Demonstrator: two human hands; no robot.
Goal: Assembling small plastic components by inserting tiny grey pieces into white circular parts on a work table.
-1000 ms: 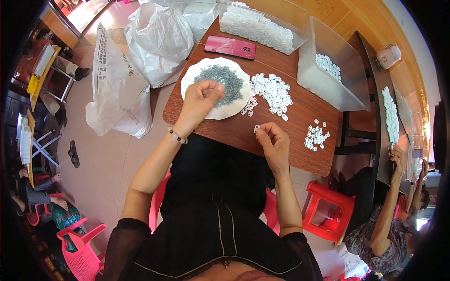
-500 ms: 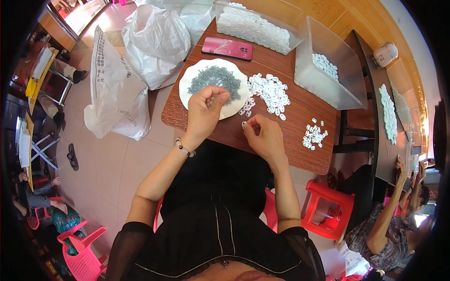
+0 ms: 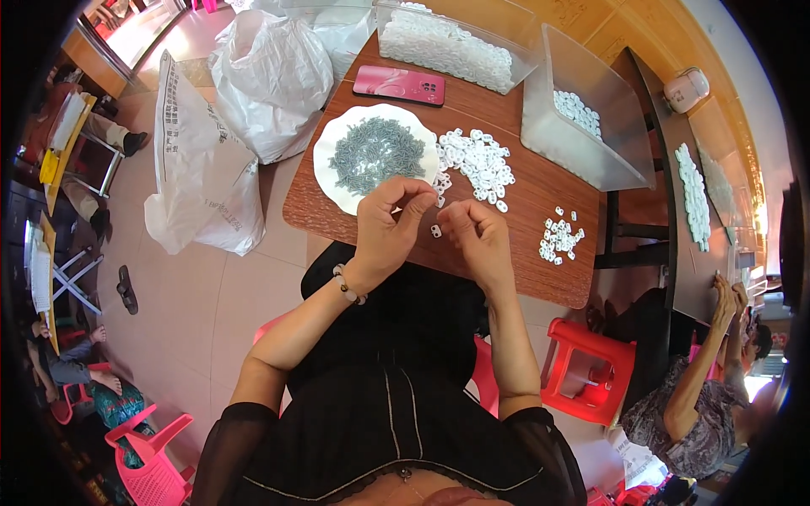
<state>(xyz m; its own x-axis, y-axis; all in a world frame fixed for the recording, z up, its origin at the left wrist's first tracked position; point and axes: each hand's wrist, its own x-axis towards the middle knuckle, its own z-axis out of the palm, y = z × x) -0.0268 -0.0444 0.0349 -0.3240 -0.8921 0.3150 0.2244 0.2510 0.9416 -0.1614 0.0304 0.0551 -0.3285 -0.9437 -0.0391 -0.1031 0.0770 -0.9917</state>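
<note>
A brown table point(image 3: 540, 253) fills the upper middle of the frame. At its top edge stand two clear tubs point(image 3: 582, 126), one heaped with white pieces, the other holding a few. White sacks point(image 3: 261, 76) slump on the floor at upper left of the frame. A white plate point(image 3: 333, 173) sits left of centre on the table, piled with small grey parts point(image 3: 375, 152). Above it lies a pink phone point(image 3: 398, 84). Just right of the plate is a loose heap of white clips point(image 3: 477, 156), and further right, near the table's edge, a smaller cluster point(image 3: 558, 238).

At the frame's centre the two hands meet over the table's near edge. The left hand point(image 3: 384, 232) has fingers curled, thumb and forefinger pinched together; whether anything is in the pinch is too small to tell. The right hand point(image 3: 477, 236) is curled likewise, and one white clip point(image 3: 435, 230) sits between the two hands at its fingertips.

A red stool point(image 3: 591, 371) stands at lower right, beside another person's arm point(image 3: 700, 371).
</note>
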